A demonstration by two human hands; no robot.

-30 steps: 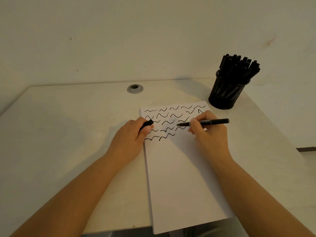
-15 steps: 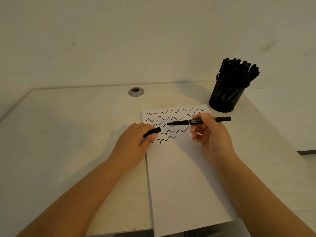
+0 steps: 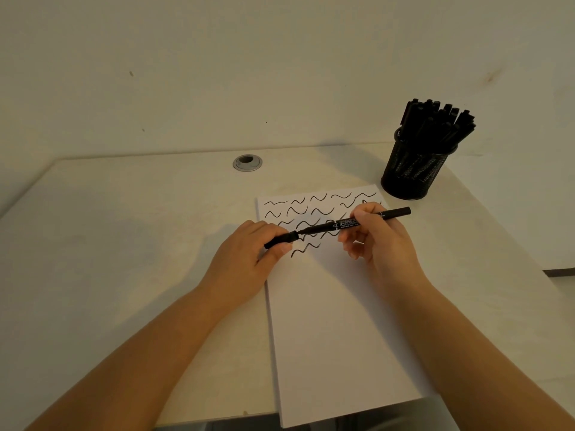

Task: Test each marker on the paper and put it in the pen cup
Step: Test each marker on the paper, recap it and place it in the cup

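Note:
A white sheet of paper (image 3: 336, 321) lies on the pale desk, its top part covered with several black wavy test strokes. My right hand (image 3: 378, 241) grips a black marker (image 3: 348, 223) that lies almost level above the strokes, tip pointing left. My left hand (image 3: 245, 259) pinches the marker's black cap (image 3: 280, 239), whose mouth meets the marker's tip. A black mesh pen cup (image 3: 413, 172) stands at the back right, packed with several black markers.
The desk (image 3: 124, 259) meets a plain wall at the back. A round grey cable grommet (image 3: 247, 163) sits in the desk near the back edge. The paper's lower end hangs over the desk's front edge.
My right hand lifted the marker off the paper and turned it level, tip leftward. The cap in my left hand now meets the tip, where before they were apart.

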